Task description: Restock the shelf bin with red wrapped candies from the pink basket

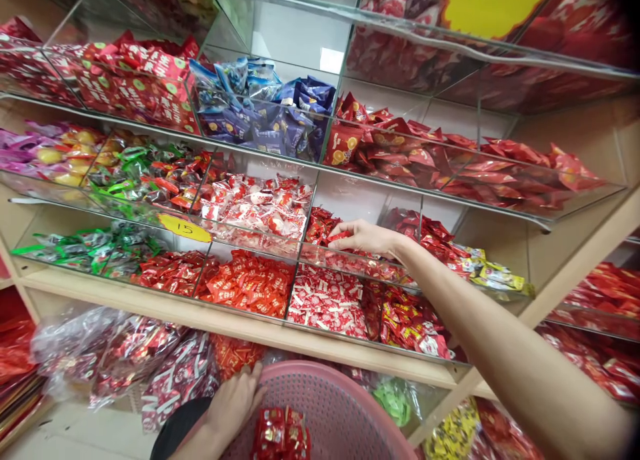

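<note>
My right hand (pixel 363 239) reaches into a clear shelf compartment of small red wrapped candies (pixel 320 224), its fingertips pressed down on them behind the clear front edge. Whether a candy is between those fingers cannot be made out. At the bottom of the view, my left hand (pixel 239 395) grips the left rim of a pink perforated basket (pixel 340 400). Some red shiny packets (pixel 283 433) lie inside the basket.
Clear shelves hold blue packets (pixel 280 120), red packets (pixel 400 150), white-red candies (pixel 260 203) and orange-red packets (pixel 250 283). A yellow price tag (pixel 184 228) hangs on a front edge. Plastic bags of candy (pixel 135 353) stand below the wooden ledge (pixel 150 308).
</note>
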Tool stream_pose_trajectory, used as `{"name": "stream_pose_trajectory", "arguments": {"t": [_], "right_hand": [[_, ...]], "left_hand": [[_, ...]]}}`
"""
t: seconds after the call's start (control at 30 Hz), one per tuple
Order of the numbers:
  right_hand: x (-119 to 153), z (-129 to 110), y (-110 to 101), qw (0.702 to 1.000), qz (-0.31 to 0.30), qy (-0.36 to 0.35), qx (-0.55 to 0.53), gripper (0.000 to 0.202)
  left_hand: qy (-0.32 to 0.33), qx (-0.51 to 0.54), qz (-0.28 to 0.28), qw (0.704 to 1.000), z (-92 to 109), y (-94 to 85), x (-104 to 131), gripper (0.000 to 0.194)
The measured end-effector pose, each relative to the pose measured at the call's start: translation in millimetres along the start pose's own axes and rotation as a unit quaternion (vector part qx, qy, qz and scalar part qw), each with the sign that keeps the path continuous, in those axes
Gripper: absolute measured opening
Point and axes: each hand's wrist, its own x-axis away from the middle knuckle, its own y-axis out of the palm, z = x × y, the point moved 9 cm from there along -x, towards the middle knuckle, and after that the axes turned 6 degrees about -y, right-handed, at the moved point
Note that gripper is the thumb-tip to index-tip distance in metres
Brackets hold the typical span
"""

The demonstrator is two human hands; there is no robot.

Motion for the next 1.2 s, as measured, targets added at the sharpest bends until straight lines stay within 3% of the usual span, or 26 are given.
{"name": "stream_pose_trajectory", "arguments": {"t": [0.5, 0.67, 0.73, 0.8, 0.87, 0.93, 1.0, 1.07, 1.13, 1.2], "right_hand": [[7, 4, -7, 1.000, 0.014, 0.011, 0.005, 0.027], [20, 7, -29, 0.988, 0.141, -0.012, -0.062, 0.030], [37, -4, -38, 0.972, 0.211, -0.047, -0.088, 0.032], [58, -18, -31, 0.961, 0.248, -0.079, -0.090, 0.032], [76, -27, 2, 0.969, 0.218, -0.089, -0.080, 0.029], [88, -19, 61, 0.983, 0.128, -0.081, -0.100, 0.022], [100, 14, 133, 0.987, 0.034, -0.034, -0.153, 0.021], [112, 58, 194, 0.984, -0.012, 0.008, -0.177, 0.021], [123, 102, 238, 0.990, -0.030, 0.041, -0.129, 0.016], [131, 127, 262, 0.998, -0.046, 0.032, -0.028, 0.011]], "left_hand": [[-0.001, 0.018, -0.007, 1.000, -2, 2.5, 0, 0.041], [-0.001, 0.008, -0.013, 1.000, 0, -2.8, 3, 0.042], [-0.001, 0.008, -0.010, 1.000, 0, -4.5, 4, 0.042], [-0.002, 0.012, -0.013, 1.000, 0, -3.6, 3, 0.043], [-0.004, 0.017, -0.020, 1.000, 0, -1.2, 3, 0.043], [-0.004, 0.020, -0.027, 0.999, 0, 0.8, 2, 0.044], [-0.004, 0.020, -0.031, 0.999, 1, 1.6, 3, 0.046], [-0.005, 0.019, -0.034, 0.999, 2, 1.3, 3, 0.046], [-0.005, 0.017, -0.039, 0.999, 3, 0.6, 4, 0.044], [-0.007, 0.015, -0.044, 0.999, 3, 0.0, 5, 0.043]]}}
